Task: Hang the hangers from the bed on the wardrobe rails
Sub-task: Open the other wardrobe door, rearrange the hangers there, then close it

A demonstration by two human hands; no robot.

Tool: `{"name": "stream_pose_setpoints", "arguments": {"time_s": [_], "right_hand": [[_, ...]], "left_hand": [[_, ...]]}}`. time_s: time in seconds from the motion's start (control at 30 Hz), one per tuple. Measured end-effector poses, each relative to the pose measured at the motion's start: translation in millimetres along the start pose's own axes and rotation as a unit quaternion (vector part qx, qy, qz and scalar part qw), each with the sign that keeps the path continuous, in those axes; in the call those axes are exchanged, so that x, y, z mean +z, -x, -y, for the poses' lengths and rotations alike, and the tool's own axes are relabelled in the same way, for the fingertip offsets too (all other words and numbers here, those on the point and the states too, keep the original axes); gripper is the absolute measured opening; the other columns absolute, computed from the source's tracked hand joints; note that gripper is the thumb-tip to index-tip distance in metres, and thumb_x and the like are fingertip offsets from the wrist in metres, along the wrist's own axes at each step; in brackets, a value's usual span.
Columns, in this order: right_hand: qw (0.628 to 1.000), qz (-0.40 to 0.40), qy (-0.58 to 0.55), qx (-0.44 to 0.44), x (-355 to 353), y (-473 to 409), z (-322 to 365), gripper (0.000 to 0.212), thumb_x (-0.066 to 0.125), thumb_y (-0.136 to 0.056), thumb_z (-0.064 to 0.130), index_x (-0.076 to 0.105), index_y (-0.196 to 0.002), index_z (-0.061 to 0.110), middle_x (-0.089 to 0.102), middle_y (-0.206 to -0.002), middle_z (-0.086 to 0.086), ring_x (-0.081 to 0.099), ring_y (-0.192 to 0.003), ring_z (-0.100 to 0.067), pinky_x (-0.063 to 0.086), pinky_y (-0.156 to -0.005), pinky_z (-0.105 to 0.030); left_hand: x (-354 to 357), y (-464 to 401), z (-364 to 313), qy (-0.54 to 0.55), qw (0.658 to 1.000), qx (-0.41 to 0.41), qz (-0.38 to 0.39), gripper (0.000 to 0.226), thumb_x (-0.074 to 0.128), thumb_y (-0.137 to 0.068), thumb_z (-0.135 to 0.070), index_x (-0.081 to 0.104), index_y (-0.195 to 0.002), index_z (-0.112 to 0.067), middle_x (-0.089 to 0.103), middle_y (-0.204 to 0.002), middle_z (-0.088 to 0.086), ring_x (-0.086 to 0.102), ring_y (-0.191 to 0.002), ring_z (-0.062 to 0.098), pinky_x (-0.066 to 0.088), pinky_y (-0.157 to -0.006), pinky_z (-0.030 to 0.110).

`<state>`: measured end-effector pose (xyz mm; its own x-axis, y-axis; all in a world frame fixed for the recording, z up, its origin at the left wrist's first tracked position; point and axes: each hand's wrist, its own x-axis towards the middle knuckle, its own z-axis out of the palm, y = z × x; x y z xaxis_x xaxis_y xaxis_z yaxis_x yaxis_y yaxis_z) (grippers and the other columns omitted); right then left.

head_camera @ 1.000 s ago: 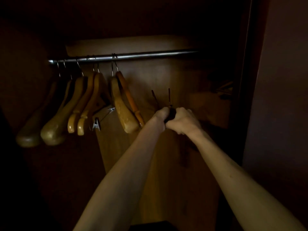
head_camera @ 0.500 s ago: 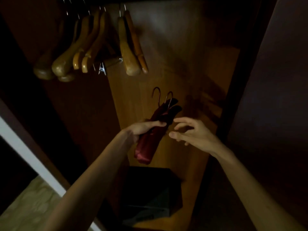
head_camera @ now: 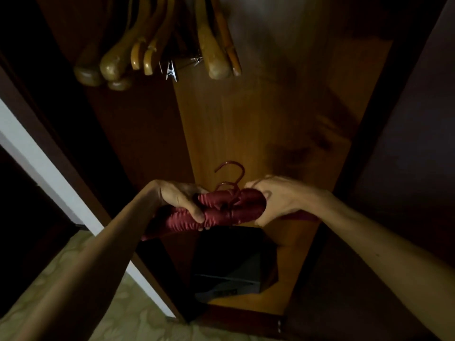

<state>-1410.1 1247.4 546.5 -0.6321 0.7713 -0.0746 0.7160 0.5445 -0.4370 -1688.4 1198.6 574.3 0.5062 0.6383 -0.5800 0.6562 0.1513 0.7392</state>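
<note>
Both hands are out in front of the open wardrobe (head_camera: 246,124), sharing a bundle of red padded hangers (head_camera: 229,210) held roughly level at about the middle of the view. The left hand (head_camera: 179,200) has its grip wrapped tight around the left part of the bundle, thumb on top and fingers curled beneath. The right hand (head_camera: 278,200) has its grip closed over the right end, knuckles up. Two thin red hooks (head_camera: 234,173) stick up from between the hands toward 12 o'clock, one taller than the other.

Up at 11 to 12 o'clock, a row of wooden hangers (head_camera: 152,45) dangles inside the wardrobe, their rounded ends pointing down; a metal clip (head_camera: 170,71) glints among them. The rail they hang from is out of sight above.

Down at 6 o'clock, a dark box (head_camera: 234,267) sits on the wardrobe floor, directly beneath the bundle. At 8 o'clock, a pale patterned floor (head_camera: 118,303) runs past a white strip of wall (head_camera: 49,173).
</note>
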Motion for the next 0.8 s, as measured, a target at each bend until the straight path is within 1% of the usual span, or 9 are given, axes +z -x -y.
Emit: {"name": "stream_pose_setpoints", "arguments": {"time_s": [0.07,0.17,0.23,0.3,0.37,0.4,0.53,0.63,0.8], "right_hand": [[0.999,0.038,-0.012,0.027,4,-6,7,0.078,0.086,-0.068,0.036,0.056,-0.134,0.006,0.059,-0.136,-0.016,0.054,-0.126,-0.039,0.045,-0.105,-0.053],[0.988,0.14,-0.025,0.054,7,-17,17,0.072,0.085,-0.068,0.045,0.061,-0.129,0.017,0.065,-0.128,-0.011,0.061,-0.114,-0.031,0.048,-0.098,-0.045],[0.988,0.134,-0.057,0.051,11,-22,22,0.052,0.088,-0.065,0.04,0.069,-0.107,0.016,0.074,-0.103,-0.006,0.068,-0.088,-0.02,0.054,-0.081,-0.038],[0.987,0.086,-0.112,0.072,23,-22,27,0.037,0.089,-0.063,0.028,0.064,-0.082,0.008,0.07,-0.075,-0.007,0.065,-0.064,-0.016,0.051,-0.061,-0.032],[0.98,0.016,-0.171,0.104,41,-21,34,0.033,0.087,-0.063,0.023,0.058,-0.074,0.011,0.062,-0.066,-0.001,0.06,-0.058,-0.012,0.046,-0.055,-0.025],[0.971,-0.028,-0.199,0.128,50,-22,38,0.031,0.087,-0.064,0.021,0.06,-0.074,0.011,0.063,-0.067,0.002,0.061,-0.058,-0.01,0.046,-0.054,-0.021],[0.937,-0.154,-0.275,0.149,72,-27,62,0.017,0.077,-0.069,0.026,0.066,-0.071,0.014,0.068,-0.066,0.004,0.066,-0.062,-0.013,0.054,-0.061,-0.032],[0.943,-0.155,-0.26,0.142,75,-23,74,0.012,0.07,-0.077,0.024,0.06,-0.081,0.028,0.068,-0.081,0.005,0.069,-0.077,-0.015,0.058,-0.072,-0.039],[0.907,-0.047,-0.4,0.126,58,10,67,0.048,0.073,-0.088,0.027,0.05,-0.129,0.039,0.066,-0.114,0.015,0.066,-0.1,0.001,0.053,-0.08,-0.018]], "left_hand": [[-10,8,-2,-0.07,0.997,-0.022,-0.021,0.039,0.076,-0.086,-0.007,0.067,-0.113,-0.033,0.074,-0.109,-0.008,0.072,-0.102,0.01,0.058,-0.085,0.027],[-26,14,12,-0.156,0.985,-0.019,-0.069,0.051,0.084,-0.079,-0.038,0.064,-0.125,-0.041,0.07,-0.119,-0.021,0.065,-0.113,0.006,0.052,-0.102,0.038],[-30,13,26,-0.192,0.969,0.0,-0.156,0.066,0.084,-0.076,-0.045,0.058,-0.136,-0.037,0.061,-0.128,-0.024,0.056,-0.119,0.003,0.045,-0.108,0.037],[-21,3,40,-0.197,0.921,0.054,-0.331,0.061,0.082,-0.082,-0.037,0.057,-0.137,-0.028,0.055,-0.132,-0.015,0.053,-0.122,0.008,0.046,-0.107,0.036],[1,-14,51,-0.159,0.823,0.104,-0.535,0.039,0.076,-0.088,-0.033,0.064,-0.123,-0.021,0.057,-0.118,-0.009,0.059,-0.106,0.009,0.055,-0.092,0.03],[13,-22,54,-0.119,0.802,0.103,-0.577,0.031,0.071,-0.091,-0.037,0.065,-0.116,-0.02,0.06,-0.111,-0.008,0.061,-0.095,0.007,0.057,-0.082,0.026],[58,-47,40,0.156,0.914,0.054,-0.369,0.046,0.053,-0.094,-0.063,0.069,-0.11,-0.024,0.072,-0.1,-0.008,0.069,-0.072,0.007,0.06,-0.064,0.028],[73,-53,26,0.223,0.915,0.068,-0.329,0.043,0.053,-0.095,-0.063,0.071,-0.102,-0.024,0.072,-0.085,-0.007,0.066,-0.062,0.004,0.05,-0.054,0.02],[76,-47,14,0.278,0.908,0.1,-0.296,0.039,0.067,-0.088,-0.058,0.074,-0.109,-0.025,0.077,-0.093,-0.006,0.069,-0.077,0.009,0.05,-0.063,0.023]]}}
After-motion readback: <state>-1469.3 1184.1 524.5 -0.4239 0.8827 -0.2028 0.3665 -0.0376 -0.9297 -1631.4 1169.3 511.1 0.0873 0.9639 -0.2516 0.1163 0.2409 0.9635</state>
